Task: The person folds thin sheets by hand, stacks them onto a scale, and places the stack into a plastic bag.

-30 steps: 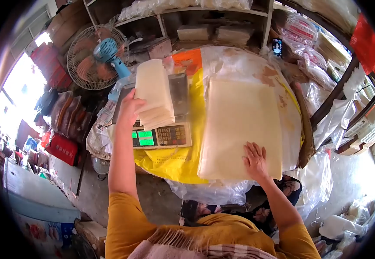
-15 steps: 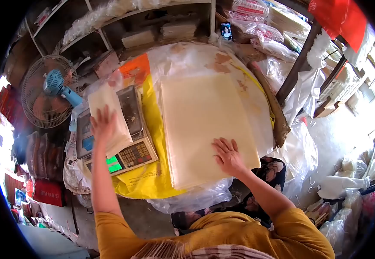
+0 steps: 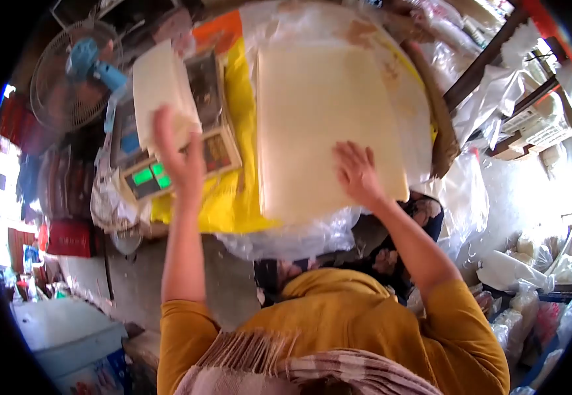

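Note:
A large stack of cream plastic-like sheets (image 3: 319, 118) lies flat on the table. My right hand (image 3: 358, 172) rests on its lower right part, fingers spread. To the left, a narrower bundle of the same cream sheets (image 3: 161, 85) lies on a digital scale (image 3: 212, 92) with a lit green display. My left hand (image 3: 181, 155), smeared by motion, is over the scale's front edge near the lower end of this bundle. Its thumb and fingers stand apart and hold nothing.
Yellow plastic (image 3: 233, 204) spreads under the scale and stack. A fan (image 3: 78, 72) stands at the back left. Clear plastic bags (image 3: 292, 230) hang at the table's front edge. A white-topped bin (image 3: 69, 329) is at lower left.
The view has tilted downward. My left hand has come off the narrow bundle and moved toward me and to the right. My right hand is still on the large stack.

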`<state>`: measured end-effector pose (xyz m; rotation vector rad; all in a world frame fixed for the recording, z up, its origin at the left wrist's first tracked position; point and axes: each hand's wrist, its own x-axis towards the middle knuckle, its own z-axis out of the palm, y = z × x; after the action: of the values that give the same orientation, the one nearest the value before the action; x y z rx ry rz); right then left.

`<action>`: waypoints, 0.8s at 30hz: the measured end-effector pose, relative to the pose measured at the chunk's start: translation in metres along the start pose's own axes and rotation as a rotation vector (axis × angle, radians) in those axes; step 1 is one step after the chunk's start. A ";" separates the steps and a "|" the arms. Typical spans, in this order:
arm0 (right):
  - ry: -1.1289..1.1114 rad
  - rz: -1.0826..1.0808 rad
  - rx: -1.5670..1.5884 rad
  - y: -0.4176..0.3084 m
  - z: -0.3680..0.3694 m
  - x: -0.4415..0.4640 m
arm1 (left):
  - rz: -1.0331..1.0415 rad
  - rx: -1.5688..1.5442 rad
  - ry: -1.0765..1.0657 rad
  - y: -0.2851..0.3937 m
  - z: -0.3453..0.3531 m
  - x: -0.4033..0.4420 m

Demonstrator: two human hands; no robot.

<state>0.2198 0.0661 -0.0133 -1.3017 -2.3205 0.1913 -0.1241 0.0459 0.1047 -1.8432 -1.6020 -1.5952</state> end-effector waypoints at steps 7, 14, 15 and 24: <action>-0.201 -0.267 0.200 -0.054 -0.024 0.007 | -0.439 -0.403 -0.462 0.054 0.022 -0.147; -0.429 -0.554 -0.133 -0.089 -0.008 0.009 | -0.377 -0.312 -0.532 0.052 0.021 -0.168; -0.438 -0.565 -0.149 -0.090 -0.005 0.009 | -0.391 -0.323 -0.528 0.052 0.023 -0.167; -0.408 -0.602 -0.249 -0.101 -0.003 0.015 | -0.297 -0.277 -0.488 0.060 0.023 -0.160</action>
<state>0.1372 0.0241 0.0289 -0.6417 -3.0495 -0.0396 -0.0325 -0.0503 -0.0061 -2.3765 -2.0201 -1.6373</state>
